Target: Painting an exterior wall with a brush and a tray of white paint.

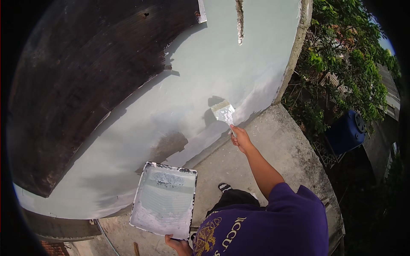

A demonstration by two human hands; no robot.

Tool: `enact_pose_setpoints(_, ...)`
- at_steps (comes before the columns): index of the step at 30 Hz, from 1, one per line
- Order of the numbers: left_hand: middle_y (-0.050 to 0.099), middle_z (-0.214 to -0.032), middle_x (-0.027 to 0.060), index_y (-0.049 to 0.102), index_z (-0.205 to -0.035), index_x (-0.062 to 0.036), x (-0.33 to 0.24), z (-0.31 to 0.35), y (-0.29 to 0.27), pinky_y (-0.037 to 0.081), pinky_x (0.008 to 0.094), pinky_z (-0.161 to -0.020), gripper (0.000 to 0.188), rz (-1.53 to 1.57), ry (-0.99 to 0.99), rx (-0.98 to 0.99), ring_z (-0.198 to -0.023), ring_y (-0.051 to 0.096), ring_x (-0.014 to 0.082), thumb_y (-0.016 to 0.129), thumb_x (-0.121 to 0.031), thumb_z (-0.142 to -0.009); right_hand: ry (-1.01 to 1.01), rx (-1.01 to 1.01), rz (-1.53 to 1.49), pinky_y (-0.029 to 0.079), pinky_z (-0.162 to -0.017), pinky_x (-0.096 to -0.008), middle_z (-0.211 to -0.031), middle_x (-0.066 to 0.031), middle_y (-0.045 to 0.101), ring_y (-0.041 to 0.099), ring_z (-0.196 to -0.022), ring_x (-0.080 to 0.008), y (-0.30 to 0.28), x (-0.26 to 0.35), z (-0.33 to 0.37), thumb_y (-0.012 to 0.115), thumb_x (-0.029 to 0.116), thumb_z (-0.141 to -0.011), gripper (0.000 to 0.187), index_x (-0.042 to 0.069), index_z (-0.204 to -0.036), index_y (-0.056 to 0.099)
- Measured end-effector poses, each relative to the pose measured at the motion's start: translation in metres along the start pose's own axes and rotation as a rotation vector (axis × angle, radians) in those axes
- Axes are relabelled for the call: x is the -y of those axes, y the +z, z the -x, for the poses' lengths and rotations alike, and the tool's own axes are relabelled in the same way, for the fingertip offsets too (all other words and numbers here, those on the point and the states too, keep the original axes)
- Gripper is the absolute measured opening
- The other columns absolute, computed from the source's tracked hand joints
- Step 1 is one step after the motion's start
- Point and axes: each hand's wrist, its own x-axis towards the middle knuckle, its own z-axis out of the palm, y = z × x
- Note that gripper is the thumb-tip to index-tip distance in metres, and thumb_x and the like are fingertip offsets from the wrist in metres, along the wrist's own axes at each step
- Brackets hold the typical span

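My right hand (240,138) is closed round the handle of a wide flat paintbrush (224,113) smeared with white paint. Its bristles point up and left at the pale grey-green wall (188,89), and its shadow falls close by. Whether the bristles touch the wall I cannot tell. Low in the view, my left hand (178,245) grips the near edge of a paint tray (193,202), thumb on its rim. Pale paint coats the tray's ribbed slope, with a wetter pool at its far end. Most of the left hand's fingers are hidden beneath the tray.
A large dark panel (106,55) with ragged edges covers the wall's upper left. An unpainted brownish patch (168,145) lies above the tray. Underfoot is a concrete ledge (282,141); beyond its right edge are trees (337,51) and a blue tank (346,132).
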Motion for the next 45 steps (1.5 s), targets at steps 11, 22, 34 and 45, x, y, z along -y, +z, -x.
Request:
enact_pose_setpoints(11,0.050,-0.124,0.0180,0.038,-0.133,0.0004,-0.011,-0.031,-0.055,0.044,0.0496,-0.099,0.078,-0.010,0.086,0.158,-0.115,0.049,0.0383,0.046,-0.010,-0.056,-0.373,0.548,1.073,0.045,-0.065,-0.0376,-0.071,-0.0133,0.063,0.061,-0.068,-0.0288,0.114,-0.002,0.124,0.061,0.029,-0.084,0.025,0.007,-0.095,0.063)
enact_pose_setpoints(22,0.051,-0.123,0.0160,0.038,-0.133,0.0017,-0.022,0.011,-0.050,0.042,0.0450,-0.100,0.076,0.077,0.230,0.163,-0.116,0.050,0.0342,0.044,-0.004,-0.057,-0.703,0.568,1.701,0.050,-0.072,-0.0457,-0.081,-0.0145,0.067,0.065,-0.081,-0.0338,0.205,0.014,0.157,0.058,0.027,-0.084,0.020,0.015,-0.099,0.065)
enact_pose_setpoints(34,0.054,-0.119,0.0150,0.043,-0.130,0.0028,-0.008,0.022,-0.048,0.043,0.0397,-0.097,0.071,0.047,0.294,0.046,-0.110,0.053,0.0310,0.043,-0.003,-0.058,-0.964,0.842,2.004,0.052,-0.062,-0.0455,-0.075,-0.0147,0.067,0.066,-0.070,-0.0331,0.252,-0.067,0.115,0.055,0.014,-0.079,0.017,0.010,-0.089,0.067)
enact_pose_setpoints(45,0.055,-0.118,0.0158,0.043,-0.129,0.0043,0.006,0.027,-0.034,0.044,0.0382,-0.096,0.070,0.108,0.365,-0.122,-0.108,0.055,0.0304,0.042,-0.002,-0.059,-0.817,1.107,2.125,0.054,-0.067,-0.0423,-0.085,-0.0143,0.070,0.068,-0.080,-0.0313,0.253,-0.084,0.091,0.058,0.010,-0.074,0.018,0.008,-0.088,0.070)
